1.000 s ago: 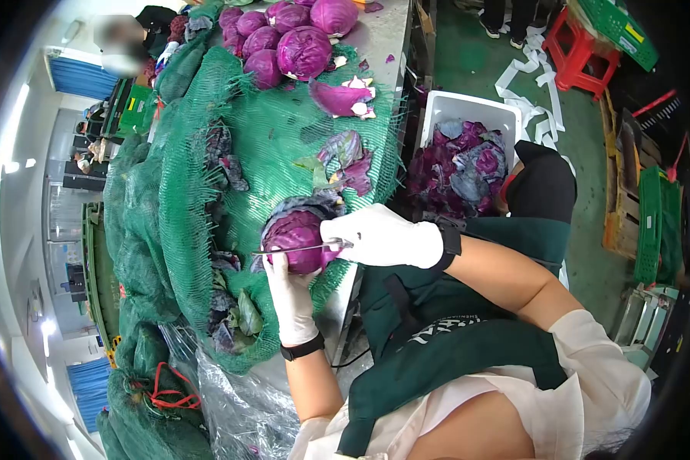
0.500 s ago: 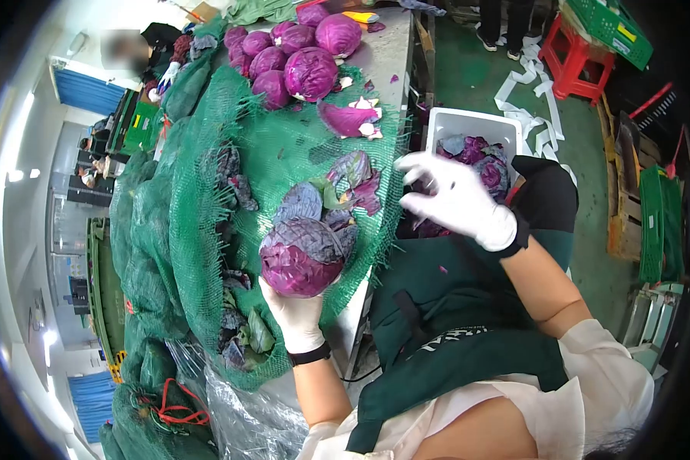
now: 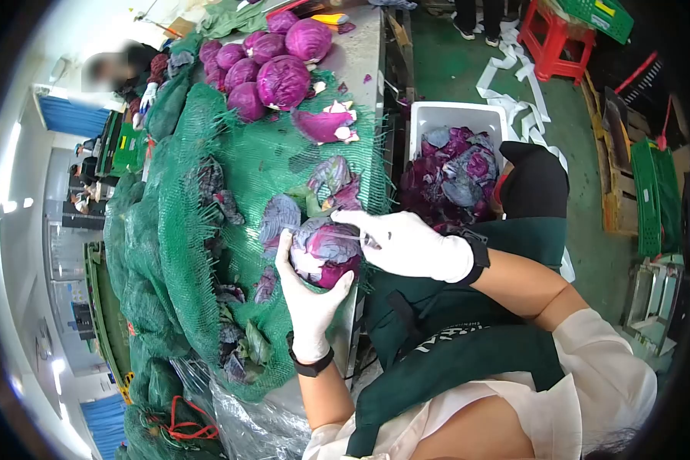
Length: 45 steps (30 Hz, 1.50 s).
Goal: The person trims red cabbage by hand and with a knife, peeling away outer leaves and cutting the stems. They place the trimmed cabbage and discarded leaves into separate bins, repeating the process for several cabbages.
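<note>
A red cabbage (image 3: 326,249) lies on the green mesh, its pale cut base partly turned up. Gloved in white, my left hand (image 3: 308,299) grips it from the near side, thumb and fingers spread round it. My right hand (image 3: 414,249), also in a white glove, is closed on a small knife (image 3: 346,236); its thin blade lies against the cabbage's upper side and the handle is hidden in the fist. Loose outer leaves (image 3: 280,217) rest just beyond the cabbage.
Several trimmed red cabbages (image 3: 284,80) are heaped at the table's far end, near a cut leaf piece (image 3: 326,124). A white bin (image 3: 458,113) of leaves stands to the right. Full green mesh sacks (image 3: 142,268) line the left. Another person (image 3: 134,73) is at the far left.
My right hand has come left from beside the bin to the cabbage, bringing the knife against it. The cabbage has been turned, showing its pale base, and my left hand has shifted its hold.
</note>
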Tool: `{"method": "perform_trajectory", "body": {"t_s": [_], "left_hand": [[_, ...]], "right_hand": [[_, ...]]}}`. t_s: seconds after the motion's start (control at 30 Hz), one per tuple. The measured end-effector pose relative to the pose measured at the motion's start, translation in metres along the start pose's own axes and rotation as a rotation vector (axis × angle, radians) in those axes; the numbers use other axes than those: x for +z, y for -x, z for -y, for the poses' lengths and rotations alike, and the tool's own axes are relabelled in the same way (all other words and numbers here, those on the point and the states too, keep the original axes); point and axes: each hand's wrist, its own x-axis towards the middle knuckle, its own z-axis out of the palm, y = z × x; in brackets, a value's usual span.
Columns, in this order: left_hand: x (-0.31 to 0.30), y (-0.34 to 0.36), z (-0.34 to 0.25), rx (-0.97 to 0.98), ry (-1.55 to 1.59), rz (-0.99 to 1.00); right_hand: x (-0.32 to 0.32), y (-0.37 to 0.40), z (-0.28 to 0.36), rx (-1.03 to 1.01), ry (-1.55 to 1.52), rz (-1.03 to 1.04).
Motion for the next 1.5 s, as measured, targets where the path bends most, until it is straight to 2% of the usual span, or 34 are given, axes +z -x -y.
{"method": "perform_trajectory", "body": {"t_s": [0.03,0.13,0.3,0.53,0.6,0.77,0.87,1.03,1.07,1.1,1.17,1.23,1.3,1.33,1.37,1.43,1.5], "left_hand": [[0.005,0.001,-0.002,-0.022,-0.001,-0.004],[0.011,0.0,-0.005,-0.011,-0.057,-0.004],[0.019,0.004,-0.016,0.034,-0.158,-0.019],[0.024,-0.007,-0.017,0.104,-0.23,0.026],[0.027,-0.012,-0.021,-0.001,-0.101,0.034],[0.029,-0.018,-0.018,0.001,-0.084,0.006],[0.027,-0.022,-0.018,-0.007,-0.143,0.032],[0.023,-0.025,-0.016,-0.008,-0.151,0.067],[0.025,-0.022,-0.017,0.071,-0.209,0.046],[0.027,-0.018,-0.019,0.152,-0.271,0.03],[0.024,-0.014,-0.018,0.164,-0.294,0.027],[0.017,-0.009,-0.011,0.165,-0.218,0.074],[0.01,-0.003,0.009,0.118,-0.028,0.1],[0.006,0.0,0.016,0.076,0.051,0.083],[0.004,0.003,0.019,0.028,0.132,0.064],[0.004,0.004,0.019,0.001,0.221,0.052],[0.003,0.0,0.02,0.052,0.138,0.089]], "right_hand": [[0.003,0.002,0.0,-0.084,0.093,-0.042],[0.0,0.006,0.006,-0.051,0.111,-0.073],[-0.005,0.005,0.012,-0.167,0.288,-0.068],[-0.018,-0.001,0.017,-0.181,0.496,-0.059],[-0.024,-0.005,0.016,-0.198,0.477,-0.041],[-0.032,-0.012,0.017,-0.241,0.461,0.046],[-0.032,-0.019,0.02,-0.157,0.562,0.061],[-0.022,-0.038,0.0,-0.222,0.606,-0.045],[-0.023,-0.054,-0.011,-0.205,0.511,-0.113],[-0.035,-0.06,-0.022,-0.238,0.551,-0.178],[-0.041,-0.082,-0.058,-0.092,0.563,0.046],[-0.036,-0.095,-0.108,-0.069,0.565,0.128],[-0.045,-0.09,-0.112,0.375,-0.28,-0.1],[-0.059,-0.078,-0.104,0.429,-0.513,-0.201],[-0.064,-0.074,-0.111,0.251,0.466,-0.324],[-0.058,-0.052,-0.118,0.062,0.758,-0.641],[-0.061,-0.046,-0.048,0.121,0.475,-0.494]]}}
